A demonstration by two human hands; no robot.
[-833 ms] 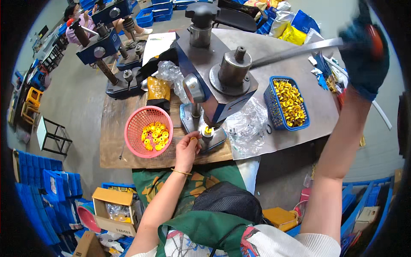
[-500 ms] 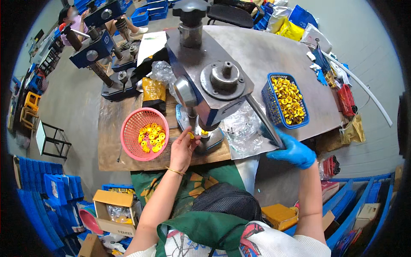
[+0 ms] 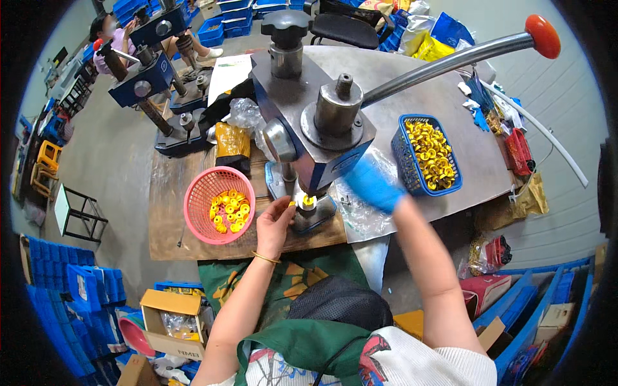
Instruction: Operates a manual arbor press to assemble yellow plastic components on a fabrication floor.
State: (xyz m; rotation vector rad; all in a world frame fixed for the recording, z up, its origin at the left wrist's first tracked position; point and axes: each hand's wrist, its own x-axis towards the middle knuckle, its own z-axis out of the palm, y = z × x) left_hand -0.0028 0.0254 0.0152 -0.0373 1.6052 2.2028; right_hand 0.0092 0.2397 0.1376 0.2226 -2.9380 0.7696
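- Head view: your left hand [image 3: 273,222] is pinched closed, with a small yellow piece [image 3: 292,204] showing at its fingertips.
- Just right of that pinch, a second yellow piece [image 3: 309,201] sits in the white holder [image 3: 301,203], beneath the head of the press [image 3: 290,96].
- Farther right, your gloved right hand [image 3: 373,183] is blurred and its fingers are hidden behind the press, so I cannot tell whether it grips anything. Clear plastic [image 3: 360,222] lies under and around it.
- Up and well to the right of both hands, the lever [image 3: 450,66] is raised, with neither hand on its red knob [image 3: 543,36]; I judge the seated piece is not being pressed.
- Left of your pinch, the pink basket [image 3: 201,193] holds loose yellow pieces.
- Right of your glove, the blue basket [image 3: 409,168] is fuller, heaped with yellow pieces.
- As for progress, one piece is seated and one is in your fingers; which basket's pieces are done and which are left, I cannot tell.
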